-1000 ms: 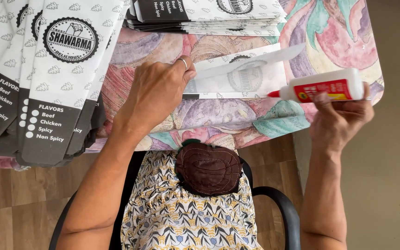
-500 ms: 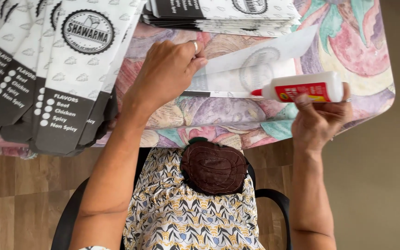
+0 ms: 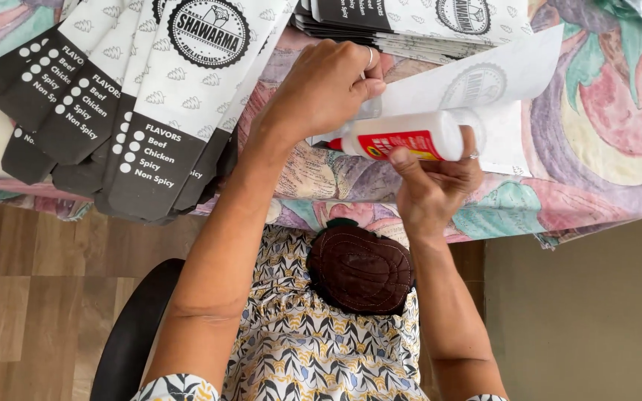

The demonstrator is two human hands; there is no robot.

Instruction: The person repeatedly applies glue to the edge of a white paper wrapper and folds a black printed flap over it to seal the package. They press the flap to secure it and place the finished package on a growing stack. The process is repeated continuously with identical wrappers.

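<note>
The right hand (image 3: 436,182) has its grip wrapped around a white plastic glue bottle with a red label (image 3: 403,137), thumb on the near side and fingers curled over the far side. The bottle lies nearly level, its long axis running left to right, with the red nozzle pointing left toward the left hand (image 3: 328,89). That nozzle sits at the near edge of a white flat paper sleeve with a faint round emblem (image 3: 484,96), which lies on the table with its long axis slanting up to the right.

The left hand rests on the left end of the same sleeve, its grip pressed together, thumb and forefinger pinching the paper's edge; a ring shows on one finger.

Farther out, a fanned row of white paper sleeves with black ends and a round black emblem (image 3: 135,96) lies at the left, overlapping one another, their black ends pointing toward the person and hanging over the table edge. A second, flatter stack of the same black-and-white sleeves (image 3: 425,18) lies at the far edge, behind the hands. All of them rest on the table's pastel floral cloth (image 3: 603,148). Below the table edge show a patterned garment, a dark brown quilted pouch (image 3: 358,271) in the lap, and a black chair arm (image 3: 131,334) over wooden flooring.
</note>
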